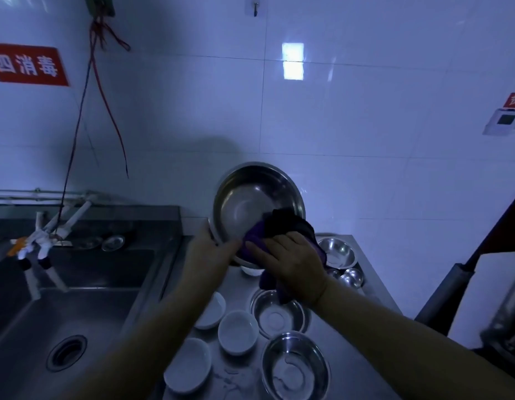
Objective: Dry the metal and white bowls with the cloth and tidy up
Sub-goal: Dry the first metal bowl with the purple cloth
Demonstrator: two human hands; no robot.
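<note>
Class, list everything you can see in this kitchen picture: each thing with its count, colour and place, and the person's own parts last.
Large metal bowl: one, silver, held tilted above the counter.
Cloth: one, purple and dark, pressed on the bowl's lower rim.
Metal bowls on counter: at least three, silver, right side; smaller ones behind.
White bowls: at least three, white, front of the counter.
Counter: one, steel, right of the sink.
Sink: one, steel, left, drain at front.
Taps: pale, over the sink.
Red sign: one, upper left wall.
Wall hook: one, top centre.
Left hand: grips the bowl's left rim.
Right hand: holds the cloth.
</note>
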